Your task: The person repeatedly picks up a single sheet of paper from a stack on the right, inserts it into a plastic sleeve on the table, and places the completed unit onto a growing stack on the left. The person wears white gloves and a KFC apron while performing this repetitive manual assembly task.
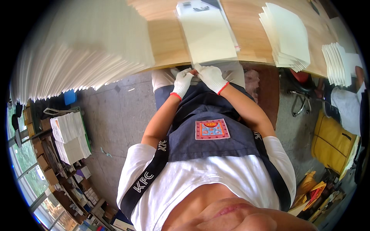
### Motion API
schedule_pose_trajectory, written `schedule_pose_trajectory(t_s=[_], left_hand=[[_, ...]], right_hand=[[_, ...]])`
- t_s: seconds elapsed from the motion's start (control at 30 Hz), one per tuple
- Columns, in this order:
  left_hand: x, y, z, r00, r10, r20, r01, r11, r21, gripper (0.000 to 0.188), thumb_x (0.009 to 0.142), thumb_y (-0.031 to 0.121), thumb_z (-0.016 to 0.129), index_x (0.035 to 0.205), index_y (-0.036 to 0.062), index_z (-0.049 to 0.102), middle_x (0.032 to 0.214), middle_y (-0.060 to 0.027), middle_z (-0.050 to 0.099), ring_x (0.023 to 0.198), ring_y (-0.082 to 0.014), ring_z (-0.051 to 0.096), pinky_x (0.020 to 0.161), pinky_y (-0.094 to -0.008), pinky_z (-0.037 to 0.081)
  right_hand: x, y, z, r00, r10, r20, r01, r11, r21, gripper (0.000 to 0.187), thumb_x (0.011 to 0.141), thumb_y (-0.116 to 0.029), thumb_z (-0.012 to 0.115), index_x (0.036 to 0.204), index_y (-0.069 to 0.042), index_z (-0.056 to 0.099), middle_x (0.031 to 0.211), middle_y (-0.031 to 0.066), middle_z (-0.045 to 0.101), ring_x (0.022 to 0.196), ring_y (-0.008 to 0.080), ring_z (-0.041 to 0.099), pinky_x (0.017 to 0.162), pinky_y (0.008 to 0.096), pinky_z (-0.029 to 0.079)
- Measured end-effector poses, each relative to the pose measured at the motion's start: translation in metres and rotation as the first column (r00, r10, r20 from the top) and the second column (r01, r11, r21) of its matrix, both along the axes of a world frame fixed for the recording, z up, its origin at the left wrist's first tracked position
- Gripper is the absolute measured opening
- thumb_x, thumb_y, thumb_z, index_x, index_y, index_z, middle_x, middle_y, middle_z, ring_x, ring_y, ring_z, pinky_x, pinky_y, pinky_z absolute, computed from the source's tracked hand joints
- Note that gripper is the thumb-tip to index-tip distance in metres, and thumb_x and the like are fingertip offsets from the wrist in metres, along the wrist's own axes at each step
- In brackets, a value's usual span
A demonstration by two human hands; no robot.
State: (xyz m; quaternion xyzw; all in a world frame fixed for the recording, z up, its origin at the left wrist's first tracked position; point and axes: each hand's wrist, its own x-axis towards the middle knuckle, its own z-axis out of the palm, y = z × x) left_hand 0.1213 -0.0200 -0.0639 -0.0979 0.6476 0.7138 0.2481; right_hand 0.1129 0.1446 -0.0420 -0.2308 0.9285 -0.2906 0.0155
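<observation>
My left hand (182, 83) and my right hand (210, 77) meet at the table's near edge, both in white gloves with red cuffs. Some fingertips are bare. The fingers of each hand are pinched together, and whatever lies between them is hidden. Just beyond them, the loose end of a clear plastic sleeve (220, 64) hangs slightly over the edge, close to my right hand's fingers. Inside or under the sleeve lies a cream paper sheet (208, 34), with a printed white piece (198, 7) at its far end.
A long fanned row of white folded papers (84, 65) covers the left of the wooden table (166, 42). To the right stand a cream paper stack (289, 36) and a smaller stack (336, 63). Another person's arm (359, 77) shows far right, above a yellow padded bag (332, 142).
</observation>
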Motion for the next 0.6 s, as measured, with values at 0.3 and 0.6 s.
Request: schedule_pose_trajectory(t_s=[0.3,0.6], left_hand=[[0.011,-0.01,0.005,0.998,0.006,0.061,-0.006,1.0,0.003,0.025,0.09,0.022,0.052,0.097,-0.0017,0.057,0.09,-0.0107,0.064,0.07,-0.0149,0.062,0.061,-0.0244,0.051],[0.01,-0.012,0.001,0.995,0.073,0.065,-0.075,0.997,0.018,0.023,0.089,0.021,0.053,0.097,-0.001,0.056,0.089,-0.0089,0.063,0.068,-0.0162,0.062,0.06,-0.0252,0.051]], right_hand=[[0.067,0.211,-0.027,0.523,-0.505,0.686,0.833,0.132,-0.538,0.006,0.088,-0.015,0.052,0.091,-0.009,0.051,0.066,0.0017,0.054,0.046,0.0073,0.045,0.041,0.0214,0.038],[0.019,0.018,0.036,0.965,-0.073,0.251,0.1,0.99,-0.097,0.021,0.083,-0.024,0.051,0.1,-0.013,0.052,0.086,0.0096,0.065,0.076,0.0272,0.063,0.062,0.0401,0.047]])
